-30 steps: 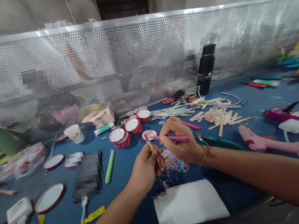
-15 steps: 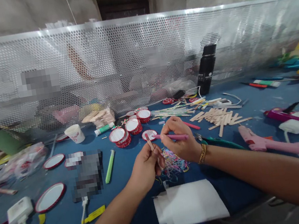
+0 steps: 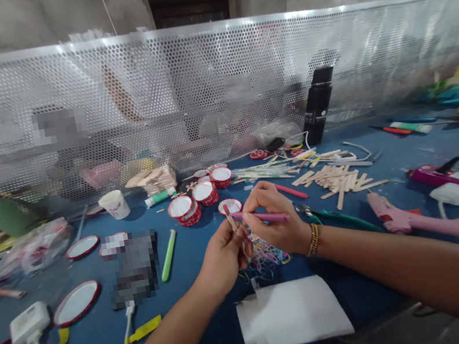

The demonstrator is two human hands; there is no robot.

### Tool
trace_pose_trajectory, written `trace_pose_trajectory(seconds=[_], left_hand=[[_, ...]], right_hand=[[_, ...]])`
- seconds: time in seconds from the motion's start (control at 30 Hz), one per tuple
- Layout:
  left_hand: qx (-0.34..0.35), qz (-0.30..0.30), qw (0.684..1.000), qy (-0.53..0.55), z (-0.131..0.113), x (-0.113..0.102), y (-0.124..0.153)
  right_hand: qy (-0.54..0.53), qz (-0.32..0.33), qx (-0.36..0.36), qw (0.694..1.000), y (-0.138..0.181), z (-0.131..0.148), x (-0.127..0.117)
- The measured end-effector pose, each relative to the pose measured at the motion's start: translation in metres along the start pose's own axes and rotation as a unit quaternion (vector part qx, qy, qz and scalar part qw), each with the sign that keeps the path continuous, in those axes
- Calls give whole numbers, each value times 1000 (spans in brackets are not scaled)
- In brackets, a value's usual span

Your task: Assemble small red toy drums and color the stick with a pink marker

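Observation:
My left hand [image 3: 225, 252] is closed round a small wooden craft stick [image 3: 230, 219], held upright with its reddish tip showing above the fingers. In my right hand [image 3: 273, 220] is a pink marker pen [image 3: 266, 217], its point turned left against or very near the stick; I cannot tell if they touch. Beneath the hands lies a tangle of coloured strings [image 3: 265, 253], partly hidden by the right hand. Closer to me rests a folded white cloth or paper [image 3: 294, 311]. Just beyond the hands lies a round white disc with a red rim [image 3: 230, 206].
Stacked red-and-white rounds [image 3: 186, 209] and a paper cup [image 3: 114, 205] stand further back. To the right are loose wooden sticks [image 3: 348, 180], green-handled pliers [image 3: 343, 217] and a pink glue gun [image 3: 417, 220]. A black bottle [image 3: 319, 104] stands before the perforated metal screen [image 3: 200, 100].
My right hand has shifted slightly left and down, bringing the marker's point closer to the stick's coloured tip. The left hand has hardly moved.

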State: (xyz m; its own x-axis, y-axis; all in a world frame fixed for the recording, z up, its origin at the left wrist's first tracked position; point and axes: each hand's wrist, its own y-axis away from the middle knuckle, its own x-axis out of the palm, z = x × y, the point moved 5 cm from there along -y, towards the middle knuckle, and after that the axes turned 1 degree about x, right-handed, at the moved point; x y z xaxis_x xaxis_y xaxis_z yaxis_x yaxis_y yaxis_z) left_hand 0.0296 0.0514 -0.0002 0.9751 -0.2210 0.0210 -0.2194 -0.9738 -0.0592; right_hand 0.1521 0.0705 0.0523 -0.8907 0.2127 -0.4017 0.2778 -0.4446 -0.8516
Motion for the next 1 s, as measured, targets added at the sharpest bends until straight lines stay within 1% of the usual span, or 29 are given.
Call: trace_pose_trajectory(seconds=[0.13, 0.23, 0.37, 0.43, 0.5, 0.63, 0.7, 0.8, 1.0], left_hand=[[3, -2, 1000, -5, -3, 0, 0], [-4, 2, 1000, 0, -3, 1, 1], [-18, 5, 1000, -3, 0, 1, 1], [-22, 5, 1000, 0, 1, 1, 1], [-21, 5, 1000, 3, 2, 1, 0], [-24, 4, 1000, 6, 3, 1, -1], [-29, 6, 1000, 4, 3, 2, 0], [-31, 10, 999, -1, 3, 2, 0], [-27, 16, 999, -15, 3, 3, 1]], right_hand=[[28, -28, 18, 999, -1, -6, -3], [15, -49, 26, 998, -3, -4, -7], [-18, -31, 11, 999, -4, 2, -6], [-25, -25, 16, 999, -3, 0, -4], [-37, -24, 39, 998, -1, -4, -1], [-73, -36, 130, 988, 3, -17, 1], [-88, -34, 161, 982, 4, -19, 2], [-100, -18, 167, 981, 2, -16, 2], [-113, -24, 173, 978, 2, -13, 1]])
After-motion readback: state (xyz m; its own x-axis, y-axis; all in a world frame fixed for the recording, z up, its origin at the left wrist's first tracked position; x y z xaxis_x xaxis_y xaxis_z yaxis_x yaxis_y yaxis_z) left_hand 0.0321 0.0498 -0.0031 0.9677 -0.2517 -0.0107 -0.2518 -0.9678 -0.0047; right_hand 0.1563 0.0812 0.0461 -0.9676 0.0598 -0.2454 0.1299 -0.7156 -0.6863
